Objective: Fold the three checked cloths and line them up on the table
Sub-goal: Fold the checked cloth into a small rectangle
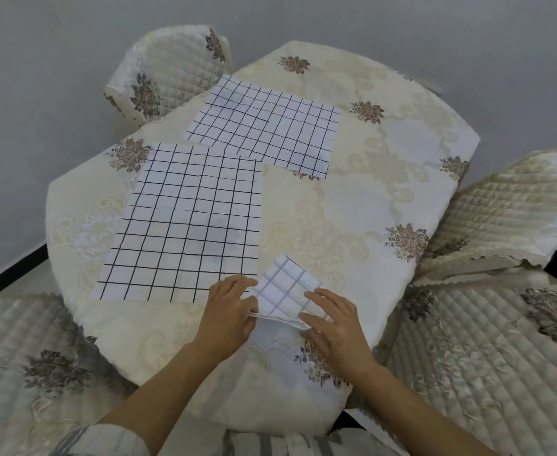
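Left hand (231,311) pinches the folded cloth (283,291) by its near edge; right hand (333,320) lies flat on it, fingers together. Near cloth (188,222) and far cloth (264,126) lie open on the floral table (352,199); quilted chairs (168,70) around, grey wall (73,44) behind.

Bright, soft, even light fills the scene, with no glare and no single source that can be told. Shadows are faint: a pale smudge under the left hand (229,311) and right hand (333,319), and a darker band below the rim of the round counter draped in cream floral embroidered fabric (352,199). The wide lens bows that rim and stretches the beige quilted chair cover (507,205) at the right edge. Detail is slightly soft throughout. The grid on the small folded white checked cloth (283,291) looks washed out, grey rather than black.
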Motion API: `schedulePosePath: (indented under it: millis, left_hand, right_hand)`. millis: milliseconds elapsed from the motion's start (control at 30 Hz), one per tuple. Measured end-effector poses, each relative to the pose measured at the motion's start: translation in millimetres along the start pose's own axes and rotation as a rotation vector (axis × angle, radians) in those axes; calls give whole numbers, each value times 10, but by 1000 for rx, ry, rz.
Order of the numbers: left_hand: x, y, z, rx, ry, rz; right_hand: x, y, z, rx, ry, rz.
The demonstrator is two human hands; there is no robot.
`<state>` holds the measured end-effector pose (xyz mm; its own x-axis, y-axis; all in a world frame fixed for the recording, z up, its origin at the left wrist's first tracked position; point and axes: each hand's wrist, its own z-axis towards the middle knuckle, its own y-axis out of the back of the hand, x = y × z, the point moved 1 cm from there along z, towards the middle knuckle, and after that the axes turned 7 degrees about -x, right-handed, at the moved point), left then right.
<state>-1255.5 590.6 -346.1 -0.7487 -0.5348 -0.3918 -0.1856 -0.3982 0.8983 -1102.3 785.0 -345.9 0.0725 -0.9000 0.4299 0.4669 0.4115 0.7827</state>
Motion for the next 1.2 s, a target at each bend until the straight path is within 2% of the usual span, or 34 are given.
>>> schedulePosePath:
  millis: [167,467,667,1000,1200]
  left_hand:
    - [-130,2,67,11,-79,-18]
    - [-175,81,27,54,-163,-89]
    - [-174,-111,-166,86,-94,-142]
    - [-4,-212,-273,67,-34,-200]
    - [182,-286,-271,162,95,-1]
  right_hand:
    - [-125,-64,-140,79,-137,-93]
    - [-374,-75,16,-10,-241,-59]
    - [-520,-90,-147,180,-299,-57]
    - [-518,-129,-213,180,-412,-60]
    - [-535,-187,-262,172,-441,-76]
